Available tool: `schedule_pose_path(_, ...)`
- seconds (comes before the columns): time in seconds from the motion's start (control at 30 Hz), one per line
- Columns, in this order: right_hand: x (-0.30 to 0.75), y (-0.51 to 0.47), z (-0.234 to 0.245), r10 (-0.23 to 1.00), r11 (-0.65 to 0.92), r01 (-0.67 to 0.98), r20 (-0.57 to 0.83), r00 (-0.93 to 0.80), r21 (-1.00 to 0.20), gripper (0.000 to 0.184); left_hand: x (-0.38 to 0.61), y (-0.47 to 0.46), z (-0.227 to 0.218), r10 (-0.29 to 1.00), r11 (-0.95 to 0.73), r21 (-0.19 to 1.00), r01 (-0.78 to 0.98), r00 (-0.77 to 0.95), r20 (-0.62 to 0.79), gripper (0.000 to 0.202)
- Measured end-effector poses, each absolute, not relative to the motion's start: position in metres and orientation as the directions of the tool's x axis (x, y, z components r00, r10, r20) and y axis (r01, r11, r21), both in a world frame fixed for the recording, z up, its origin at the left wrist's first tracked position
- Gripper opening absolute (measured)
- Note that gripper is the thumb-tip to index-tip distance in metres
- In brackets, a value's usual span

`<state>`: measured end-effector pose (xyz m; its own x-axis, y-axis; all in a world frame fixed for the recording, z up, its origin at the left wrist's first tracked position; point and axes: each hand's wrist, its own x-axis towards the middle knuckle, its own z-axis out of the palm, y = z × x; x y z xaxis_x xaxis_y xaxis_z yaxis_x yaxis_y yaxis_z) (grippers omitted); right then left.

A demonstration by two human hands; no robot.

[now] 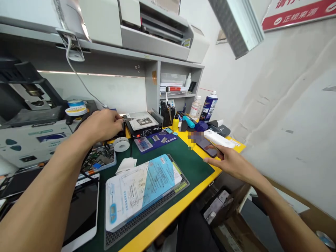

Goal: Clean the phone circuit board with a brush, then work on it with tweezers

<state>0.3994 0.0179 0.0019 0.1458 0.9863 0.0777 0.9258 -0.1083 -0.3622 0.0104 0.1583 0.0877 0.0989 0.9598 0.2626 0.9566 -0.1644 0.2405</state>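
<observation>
In my left hand (106, 124) are slim metal tweezers (128, 119), the fingers closed around them. Their tip reaches the left side of a small heating plate (131, 115) with a lit red lamp. On that plate lies a metal-framed circuit piece (145, 121). My right hand (227, 159) is over the bench's right edge, beside a dark phone (206, 144). A thin pointed tool (214, 145) runs out from its fingers over the phone; its kind is hard to make out. Thumb and index finger are partly spread around it.
A blue-and-white box (141, 190) lies on a dark perforated mat (183, 182). Left of it are a white tablet (84, 206) and a tray of parts (115, 159). A solder spool (121, 144), yellow bottle (175, 123) and spray can (209, 106) stand farther back.
</observation>
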Motion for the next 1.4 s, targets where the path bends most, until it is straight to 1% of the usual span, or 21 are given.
schedule_pose_path(0.07, 0.375, 0.018, 0.018, 0.996, 0.085, 0.89, 0.007, -0.091, -0.448, 0.08, 0.012, 0.157, 0.089, 0.965, -0.156, 0.211, 0.965, 0.103, 0.241, 0.028)
schedule_pose_path(0.1, 0.362, 0.021, 0.026, 0.977, 0.178, 0.863, -0.018, -0.211, -0.473, 0.086, 0.014, 0.156, 0.089, 0.967, -0.152, 0.201, 0.968, 0.103, 0.233, 0.029)
schedule_pose_path(0.13, 0.348, 0.026, 0.033, 0.937, 0.281, 0.83, -0.049, -0.346, -0.482, 0.093, 0.014, 0.155, 0.089, 0.968, -0.148, 0.195, 0.97, 0.102, 0.228, 0.03)
schedule_pose_path(0.2, 0.322, 0.04, 0.041, 0.847, 0.459, 0.758, -0.029, -0.531, -0.463, 0.104, 0.016, 0.153, 0.09, 0.97, -0.148, 0.191, 0.97, 0.105, 0.218, 0.03)
schedule_pose_path(0.27, 0.298, 0.054, 0.043, 0.775, 0.569, 0.702, -0.007, -0.632, -0.427, 0.109, 0.017, 0.152, 0.09, 0.969, -0.154, 0.191, 0.969, 0.111, 0.22, 0.028)
schedule_pose_path(0.37, 0.268, 0.067, 0.04, 0.674, 0.683, 0.628, -0.011, -0.739, -0.373, 0.116, 0.017, 0.15, 0.09, 0.962, -0.158, 0.187, 0.97, 0.109, 0.249, 0.024)
schedule_pose_path(0.5, 0.246, 0.068, 0.035, 0.582, 0.755, 0.575, -0.081, -0.809, -0.317, 0.116, 0.013, 0.149, 0.087, 0.954, -0.167, 0.198, 0.966, 0.108, 0.281, 0.026)
schedule_pose_path(0.63, 0.238, 0.068, 0.033, 0.588, 0.75, 0.58, -0.081, -0.805, -0.316, 0.111, 0.01, 0.15, 0.086, 0.95, -0.177, 0.218, 0.96, 0.108, 0.293, 0.027)
schedule_pose_path(0.8, 0.231, 0.069, 0.035, 0.591, 0.754, 0.598, -0.117, -0.798, -0.273, 0.11, 0.01, 0.15, 0.084, 0.946, -0.193, 0.228, 0.954, 0.119, 0.303, 0.022)
schedule_pose_path(0.87, 0.231, 0.068, 0.038, 0.586, 0.755, 0.594, -0.12, -0.801, -0.28, 0.111, 0.01, 0.15, 0.083, 0.945, -0.191, 0.229, 0.954, 0.116, 0.305, 0.021)
schedule_pose_path(0.97, 0.231, 0.071, 0.045, 0.576, 0.746, 0.575, -0.108, -0.81, -0.335, 0.111, 0.008, 0.152, 0.082, 0.95, -0.184, 0.231, 0.955, 0.112, 0.293, 0.021)
schedule_pose_path(1.0, 0.23, 0.075, 0.047, 0.594, 0.735, 0.58, -0.08, -0.801, -0.35, 0.106, 0.008, 0.152, 0.082, 0.952, -0.182, 0.231, 0.956, 0.112, 0.286, 0.022)
schedule_pose_path(1.03, 0.227, 0.081, 0.048, 0.63, 0.716, 0.599, -0.04, -0.776, -0.359, 0.095, 0.007, 0.153, 0.081, 0.953, -0.181, 0.231, 0.956, 0.113, 0.28, 0.024)
schedule_pose_path(1.1, 0.217, 0.098, 0.047, 0.715, 0.665, 0.652, 0.056, -0.697, -0.366, 0.059, 0.006, 0.154, 0.082, 0.954, -0.184, 0.228, 0.956, 0.118, 0.275, 0.027)
schedule_pose_path(1.13, 0.21, 0.108, 0.045, 0.741, 0.642, 0.67, 0.078, -0.667, -0.372, 0.041, 0.006, 0.154, 0.082, 0.954, -0.185, 0.225, 0.957, 0.121, 0.273, 0.029)
schedule_pose_path(1.17, 0.202, 0.118, 0.043, 0.726, 0.649, 0.651, 0.064, -0.685, -0.394, 0.032, 0.006, 0.154, 0.083, 0.954, -0.186, 0.222, 0.957, 0.123, 0.272, 0.03)
schedule_pose_path(1.23, 0.183, 0.138, 0.036, 0.613, 0.72, 0.547, 0.021, -0.79, -0.426, 0.026, 0.006, 0.153, 0.084, 0.955, -0.187, 0.215, 0.958, 0.126, 0.27, 0.031)
schedule_pose_path(1.27, 0.174, 0.146, 0.032, 0.536, 0.76, 0.491, -0.016, -0.844, -0.426, 0.028, 0.006, 0.152, 0.085, 0.955, -0.187, 0.213, 0.959, 0.126, 0.269, 0.032)
schedule_pose_path(1.3, 0.166, 0.152, 0.028, 0.491, 0.781, 0.46, -0.04, -0.87, -0.423, 0.027, 0.006, 0.152, 0.086, 0.955, -0.186, 0.21, 0.96, 0.127, 0.268, 0.032)
schedule_pose_path(1.33, 0.159, 0.157, 0.025, 0.462, 0.795, 0.442, -0.058, -0.885, -0.416, 0.027, 0.006, 0.151, 0.087, 0.955, -0.186, 0.208, 0.96, 0.127, 0.268, 0.032)
schedule_pose_path(1.4, 0.149, 0.161, 0.02, 0.451, 0.806, 0.442, -0.075, -0.889, -0.394, 0.02, 0.005, 0.15, 0.088, 0.955, -0.184, 0.207, 0.961, 0.124, 0.271, 0.032)
